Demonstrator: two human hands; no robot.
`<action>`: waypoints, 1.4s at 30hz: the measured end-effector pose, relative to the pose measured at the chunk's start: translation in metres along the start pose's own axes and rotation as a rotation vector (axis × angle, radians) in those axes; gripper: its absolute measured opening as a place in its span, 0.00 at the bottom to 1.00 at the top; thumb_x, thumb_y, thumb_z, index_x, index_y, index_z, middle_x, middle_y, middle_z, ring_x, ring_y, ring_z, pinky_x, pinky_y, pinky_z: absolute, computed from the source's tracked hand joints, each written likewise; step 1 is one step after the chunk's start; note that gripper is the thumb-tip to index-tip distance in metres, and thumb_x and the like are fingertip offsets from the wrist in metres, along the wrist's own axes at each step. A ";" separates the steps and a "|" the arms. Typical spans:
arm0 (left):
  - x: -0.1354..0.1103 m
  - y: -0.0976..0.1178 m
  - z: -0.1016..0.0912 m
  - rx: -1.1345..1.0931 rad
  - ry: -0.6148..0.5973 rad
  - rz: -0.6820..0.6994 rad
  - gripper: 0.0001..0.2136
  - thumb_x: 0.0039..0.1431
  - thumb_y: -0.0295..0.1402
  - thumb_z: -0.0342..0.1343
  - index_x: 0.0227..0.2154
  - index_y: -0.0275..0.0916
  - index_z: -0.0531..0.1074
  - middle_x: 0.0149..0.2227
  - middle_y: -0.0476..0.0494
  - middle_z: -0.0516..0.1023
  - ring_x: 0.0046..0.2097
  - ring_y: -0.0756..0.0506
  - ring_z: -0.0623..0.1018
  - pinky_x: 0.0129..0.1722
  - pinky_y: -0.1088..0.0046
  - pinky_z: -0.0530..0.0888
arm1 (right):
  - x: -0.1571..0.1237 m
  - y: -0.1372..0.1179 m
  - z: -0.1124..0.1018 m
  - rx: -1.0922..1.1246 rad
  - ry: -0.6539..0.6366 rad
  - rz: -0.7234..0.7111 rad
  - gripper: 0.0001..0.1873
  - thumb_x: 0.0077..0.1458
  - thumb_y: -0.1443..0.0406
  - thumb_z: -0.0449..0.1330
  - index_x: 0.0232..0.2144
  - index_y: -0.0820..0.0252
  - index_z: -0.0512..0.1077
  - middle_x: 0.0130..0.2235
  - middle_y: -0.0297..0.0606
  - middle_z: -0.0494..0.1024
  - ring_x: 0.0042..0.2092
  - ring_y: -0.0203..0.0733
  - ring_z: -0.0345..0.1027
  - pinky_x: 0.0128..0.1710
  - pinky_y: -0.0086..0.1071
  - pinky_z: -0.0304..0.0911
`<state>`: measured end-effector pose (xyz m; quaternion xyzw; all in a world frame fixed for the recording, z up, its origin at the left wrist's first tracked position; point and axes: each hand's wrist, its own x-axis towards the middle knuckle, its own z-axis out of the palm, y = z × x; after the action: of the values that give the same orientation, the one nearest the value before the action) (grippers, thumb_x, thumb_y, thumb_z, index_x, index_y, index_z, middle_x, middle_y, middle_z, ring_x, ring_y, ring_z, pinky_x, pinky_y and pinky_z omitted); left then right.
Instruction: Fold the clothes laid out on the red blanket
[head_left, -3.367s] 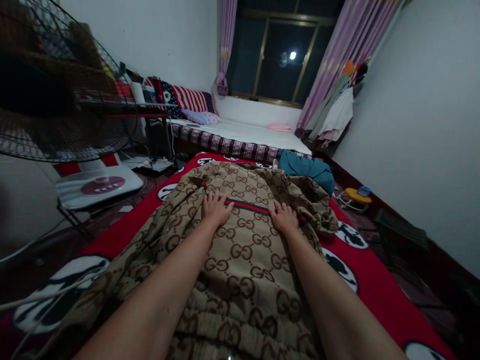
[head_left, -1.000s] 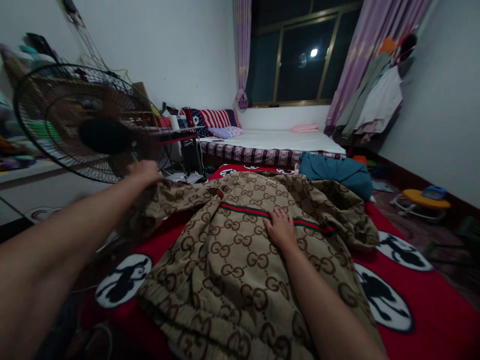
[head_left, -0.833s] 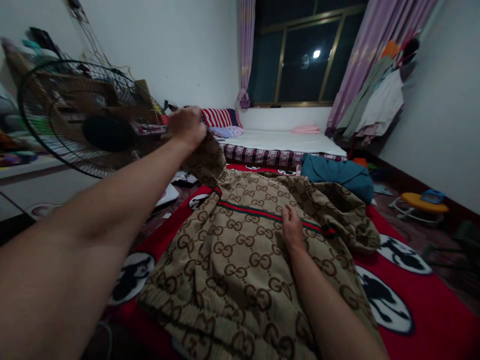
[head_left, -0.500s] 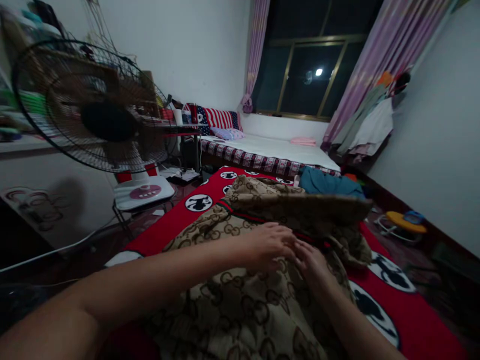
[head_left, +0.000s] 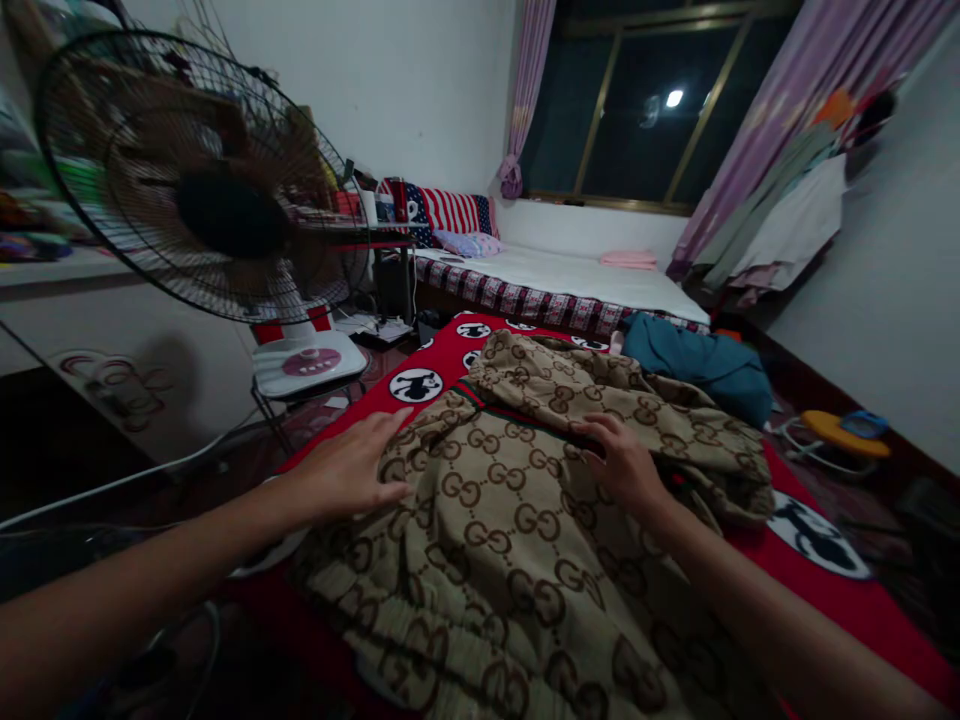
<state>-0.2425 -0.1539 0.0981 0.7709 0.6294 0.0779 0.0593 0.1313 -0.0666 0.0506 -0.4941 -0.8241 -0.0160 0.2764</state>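
Note:
A tan jacket with a brown interlocking-letter pattern lies spread on a red cloth printed with white ovals and black figures. One sleeve is laid across its far part, beside a green and red stripe. My left hand is by the jacket's left edge, fingers spread and holding nothing; whether it touches the fabric I cannot tell. My right hand is over the stripe near the folded sleeve, its fingers stretched out on or just above the fabric.
A bundle of teal cloth sits at the far right end of the red cloth. To the left stands a fan with its base on a chair. Behind are a bed, a window and hanging clothes. A yellow stool stands at right.
My hands, which were together over the jacket, have parted, the left moving left. The sleeve, raised and blurred before, now lies flat. The view has shifted slightly.

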 end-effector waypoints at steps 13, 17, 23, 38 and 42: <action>-0.058 -0.018 -0.012 -0.267 -0.068 -0.177 0.31 0.49 0.43 0.55 0.57 0.38 0.63 0.53 0.41 0.75 0.52 0.38 0.76 0.50 0.68 0.72 | 0.085 0.005 0.031 -0.571 -0.182 -0.089 0.27 0.58 0.74 0.47 0.56 0.47 0.65 0.53 0.44 0.67 0.49 0.46 0.63 0.34 0.31 0.60; -0.055 0.015 -0.049 -0.305 0.052 -0.098 0.25 0.51 0.42 0.53 0.54 0.43 0.69 0.50 0.45 0.77 0.47 0.39 0.78 0.46 0.68 0.74 | 0.118 0.019 -0.008 -0.579 -0.014 -0.025 0.24 0.58 0.72 0.50 0.51 0.44 0.71 0.52 0.41 0.67 0.48 0.46 0.62 0.31 0.29 0.57; -0.047 0.078 -0.060 -0.426 0.017 0.126 0.25 0.52 0.37 0.55 0.55 0.44 0.69 0.51 0.45 0.76 0.50 0.41 0.76 0.49 0.68 0.72 | 0.144 0.039 -0.050 -0.575 0.089 0.093 0.18 0.58 0.68 0.52 0.46 0.47 0.76 0.46 0.40 0.71 0.46 0.46 0.61 0.31 0.30 0.54; -0.017 0.129 0.036 -0.621 -0.741 0.329 0.24 0.49 0.45 0.60 0.48 0.38 0.73 0.39 0.42 0.80 0.38 0.42 0.79 0.32 0.72 0.74 | 0.098 0.076 -0.009 -0.733 -0.270 0.057 0.19 0.59 0.71 0.49 0.40 0.56 0.79 0.48 0.51 0.72 0.51 0.54 0.59 0.38 0.39 0.61; 0.034 0.122 0.022 -0.789 -0.448 0.456 0.15 0.62 0.40 0.49 0.44 0.38 0.75 0.36 0.45 0.81 0.35 0.47 0.79 0.35 0.75 0.74 | 0.078 0.081 0.004 -0.720 -0.348 0.089 0.18 0.57 0.72 0.50 0.38 0.57 0.79 0.43 0.51 0.75 0.48 0.51 0.64 0.39 0.38 0.62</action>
<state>-0.1141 -0.1446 0.1007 0.8053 0.3397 0.1534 0.4611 0.1683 0.0385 0.0643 -0.5899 -0.7782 -0.2077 -0.0578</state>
